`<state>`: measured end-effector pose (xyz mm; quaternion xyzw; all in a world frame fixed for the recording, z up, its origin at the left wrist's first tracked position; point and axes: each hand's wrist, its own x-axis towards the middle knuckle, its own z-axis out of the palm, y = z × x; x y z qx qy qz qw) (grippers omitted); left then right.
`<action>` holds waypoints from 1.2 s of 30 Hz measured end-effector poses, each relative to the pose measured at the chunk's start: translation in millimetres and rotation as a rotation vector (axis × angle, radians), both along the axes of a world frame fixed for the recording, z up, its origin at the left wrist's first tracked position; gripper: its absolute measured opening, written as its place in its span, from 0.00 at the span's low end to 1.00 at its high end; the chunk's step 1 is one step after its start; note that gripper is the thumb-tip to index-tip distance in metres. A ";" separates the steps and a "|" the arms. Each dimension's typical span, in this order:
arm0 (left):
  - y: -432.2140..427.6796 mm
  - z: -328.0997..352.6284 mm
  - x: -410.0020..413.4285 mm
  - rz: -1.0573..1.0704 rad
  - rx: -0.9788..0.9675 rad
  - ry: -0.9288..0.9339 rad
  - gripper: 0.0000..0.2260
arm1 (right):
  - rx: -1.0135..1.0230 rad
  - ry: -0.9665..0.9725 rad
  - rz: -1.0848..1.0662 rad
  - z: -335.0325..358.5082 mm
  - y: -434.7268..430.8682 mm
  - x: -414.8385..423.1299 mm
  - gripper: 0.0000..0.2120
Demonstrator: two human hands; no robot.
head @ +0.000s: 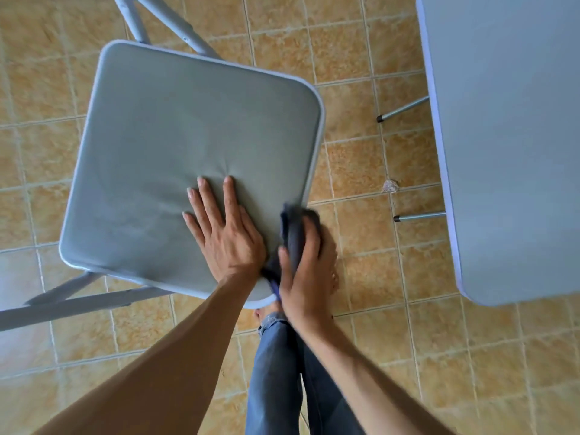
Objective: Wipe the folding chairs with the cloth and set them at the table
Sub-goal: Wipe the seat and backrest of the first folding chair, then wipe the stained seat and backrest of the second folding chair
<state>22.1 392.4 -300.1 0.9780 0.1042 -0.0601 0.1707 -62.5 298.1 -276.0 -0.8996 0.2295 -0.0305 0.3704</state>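
At chair [163, 136] edge: right hand [309, 277] grips cloth [293, 237].

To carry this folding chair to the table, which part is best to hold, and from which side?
Probably the seat rim along its near edge, approached from the person's side: it overhangs the legs, so fingers can curl under it.

There is 1 view, from a wide-angle camera worn on the person's head, aimed almost straight down. It looks from close above onto the folding chair seat [175, 146], left of centre. The table [514, 152] runs along the right edge, and the tiled floor [361, 152] lies between them, near to far.
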 end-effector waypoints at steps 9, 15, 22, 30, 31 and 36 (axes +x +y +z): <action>14.8 60.2 20.1 -0.186 -0.088 0.346 0.23 | 0.247 0.202 0.019 69.2 -31.2 -79.1 0.22; -31.1 193.5 17.1 -0.199 -0.391 0.597 0.10 | 0.384 0.212 -0.061 185.9 -87.4 -11.8 0.22; -97.6 332.5 -2.7 -0.096 -0.998 0.607 0.20 | 0.616 0.179 -0.170 302.7 -119.2 -5.2 0.16; -141.7 421.9 -27.5 -0.284 -0.971 0.548 0.13 | 0.907 0.115 -0.281 391.9 -167.2 -42.0 0.13; -150.2 429.7 -32.1 -0.279 -0.974 0.556 0.16 | 0.979 0.100 -0.294 398.1 -175.9 -48.4 0.16; -215.7 453.4 -55.2 -0.469 -0.742 0.448 0.20 | 1.079 0.066 -0.299 425.1 -229.7 -97.4 0.20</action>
